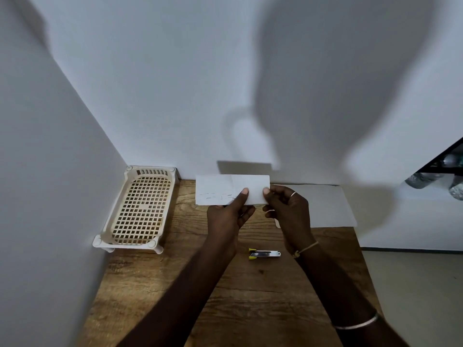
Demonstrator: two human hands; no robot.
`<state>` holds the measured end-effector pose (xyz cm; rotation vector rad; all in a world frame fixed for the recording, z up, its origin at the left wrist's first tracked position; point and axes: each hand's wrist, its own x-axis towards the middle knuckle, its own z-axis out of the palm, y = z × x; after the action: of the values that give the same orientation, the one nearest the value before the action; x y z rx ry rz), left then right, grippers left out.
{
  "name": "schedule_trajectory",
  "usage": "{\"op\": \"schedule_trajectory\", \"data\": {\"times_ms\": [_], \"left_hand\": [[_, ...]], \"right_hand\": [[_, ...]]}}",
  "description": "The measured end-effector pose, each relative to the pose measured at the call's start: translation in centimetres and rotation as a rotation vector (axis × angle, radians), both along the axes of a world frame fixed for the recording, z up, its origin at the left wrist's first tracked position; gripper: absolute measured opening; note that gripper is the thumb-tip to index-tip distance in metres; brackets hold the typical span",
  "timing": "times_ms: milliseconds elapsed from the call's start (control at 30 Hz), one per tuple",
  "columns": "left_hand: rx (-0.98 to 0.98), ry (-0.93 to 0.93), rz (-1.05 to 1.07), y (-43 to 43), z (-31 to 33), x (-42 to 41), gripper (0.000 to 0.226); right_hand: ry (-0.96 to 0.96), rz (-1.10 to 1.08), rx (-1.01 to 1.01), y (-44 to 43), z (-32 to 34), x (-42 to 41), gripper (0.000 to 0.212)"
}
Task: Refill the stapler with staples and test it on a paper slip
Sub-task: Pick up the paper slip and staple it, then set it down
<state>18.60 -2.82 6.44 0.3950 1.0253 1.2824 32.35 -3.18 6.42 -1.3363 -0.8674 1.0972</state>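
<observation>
- The wooden table fills the lower middle of the view, its far edge against a white wall and its left edge against another white panel.
- A white sheet of paper lies flat at the far right corner of the table, its far edge along the wall.
- A cream perforated tray on short legs stands at the far left corner, lengthwise along the left edge.
- Both forearms reach in from the near edge and meet over the middle of the table; a bangle sits on the right forearm and a thin cord on the right wrist.
- The paper slip is held up above the table toward its far edge, long side level, with faint marks along its lower left part.
- The left hand is closed on the slip's lower edge near the middle: the thumb lies pressed on the front face, the other fingers are tucked behind it.
- The right hand pinches the slip's right end between thumb and forefinger, with the remaining fingers curled loosely beneath; a ring shows on one finger.
- The stapler, small, metal with yellow ends, lies on the table between the two wrists, nearer the right one, touched by neither hand.
</observation>
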Motion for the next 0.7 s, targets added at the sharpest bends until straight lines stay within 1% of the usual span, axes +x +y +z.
{"op": "schedule_trajectory", "data": {"times_ms": [100, 200, 300, 400, 500, 600, 700], "left_hand": [[0.017, 0.000, -0.005, 0.1, 0.0, -0.5, 0.036], [0.006, 0.004, 0.035, 0.3, -0.2, -1.5, 0.021], [-0.017, 0.035, 0.097, 0.9, -0.8, -2.7, 0.021], [-0.081, 0.063, 0.137, 1.7, -2.0, -3.8, 0.018], [-0.143, 0.110, 0.139, 2.6, -3.8, -4.3, 0.013], [-0.210, 0.188, 0.133, 3.7, -6.1, -4.4, 0.019], [-0.265, 0.252, 0.097, 4.6, -8.5, -4.3, 0.021]], "right_hand": [[0.049, -0.012, 0.010, 0.2, -0.2, 0.1, 0.011], [0.075, -0.052, 0.012, 0.6, -0.5, 0.4, 0.013], [0.085, -0.080, -0.008, 1.4, -1.2, 0.8, 0.017], [0.073, -0.084, -0.051, 2.4, -2.6, 1.2, 0.018], [0.025, -0.100, -0.118, 3.3, -4.7, 1.5, 0.020], [-0.055, -0.110, -0.197, 3.9, -7.1, 1.5, 0.020], [-0.193, -0.110, -0.280, 4.3, -9.4, 1.5, 0.019]]}}
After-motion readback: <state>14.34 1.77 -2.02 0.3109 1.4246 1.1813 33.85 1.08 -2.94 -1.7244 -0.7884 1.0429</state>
